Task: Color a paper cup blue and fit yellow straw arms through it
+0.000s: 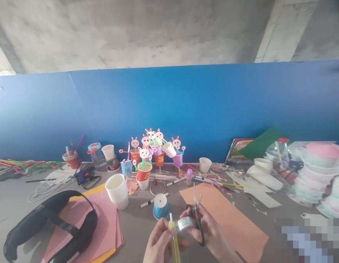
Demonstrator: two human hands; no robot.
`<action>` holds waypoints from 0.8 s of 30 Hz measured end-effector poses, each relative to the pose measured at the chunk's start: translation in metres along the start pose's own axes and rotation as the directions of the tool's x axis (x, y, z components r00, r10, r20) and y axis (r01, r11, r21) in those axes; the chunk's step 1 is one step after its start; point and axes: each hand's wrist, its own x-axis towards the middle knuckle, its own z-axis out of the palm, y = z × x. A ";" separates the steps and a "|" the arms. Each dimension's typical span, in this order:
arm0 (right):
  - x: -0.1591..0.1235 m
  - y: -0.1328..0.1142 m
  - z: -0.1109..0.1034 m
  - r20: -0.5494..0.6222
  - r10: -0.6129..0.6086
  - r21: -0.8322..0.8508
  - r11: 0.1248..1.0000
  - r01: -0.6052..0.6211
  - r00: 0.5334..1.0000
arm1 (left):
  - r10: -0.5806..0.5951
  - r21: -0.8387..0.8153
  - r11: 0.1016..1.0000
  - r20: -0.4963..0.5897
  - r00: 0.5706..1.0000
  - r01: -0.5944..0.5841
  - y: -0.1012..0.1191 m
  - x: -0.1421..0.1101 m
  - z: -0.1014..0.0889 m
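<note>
My left hand [158,241] pinches a yellow strip [175,249] with a thin pale stick [170,218] lying along it. My right hand [209,227] is closed round black-handled scissors [198,219], blades pointing up and apart. A roll of clear tape [185,223] sits between the two hands, against the right fingers; whether its loose end touches the strip I cannot tell. Just beyond stands an upside-down blue paper cup [160,206] with a small dark hole in its base. Orange paper [226,219] lies under and beside my right hand.
Rabbit-faced cup figures [144,164] stand at the back. White cups [117,191], pink paper [103,223] and a black headset-like object [49,223] are left. Rightward are painted cup stacks [313,175] and paper scraps [264,195]. A blue partition [185,98] rises behind.
</note>
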 end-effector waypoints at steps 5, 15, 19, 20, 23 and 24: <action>0.005 0.010 -0.002 -0.006 -0.002 -0.047 0.999 0.002 1.000 | -0.073 0.041 0.996 0.001 0.997 0.073 -0.007 0.009 -0.003; 0.004 0.010 -0.017 0.022 0.014 -0.017 1.000 -0.014 1.000 | -0.020 0.151 0.988 -0.045 0.999 0.027 -0.020 0.025 -0.010; 0.002 0.002 -0.018 0.052 0.038 -0.024 0.999 -0.037 0.998 | -0.029 0.124 0.992 -0.035 0.999 0.033 -0.021 0.027 -0.009; 0.001 0.002 -0.015 0.067 0.046 -0.031 0.999 -0.044 0.997 | -0.029 0.118 0.992 -0.030 0.999 0.033 -0.022 0.027 -0.009; 0.000 0.003 -0.005 0.087 0.033 -0.034 0.999 -0.030 0.996 | -0.025 0.128 0.991 -0.021 0.999 0.027 -0.023 0.026 -0.008; 0.000 0.004 -0.002 0.081 0.025 -0.034 0.999 -0.022 0.996 | -0.025 0.137 0.990 -0.020 0.999 0.027 -0.023 0.026 -0.007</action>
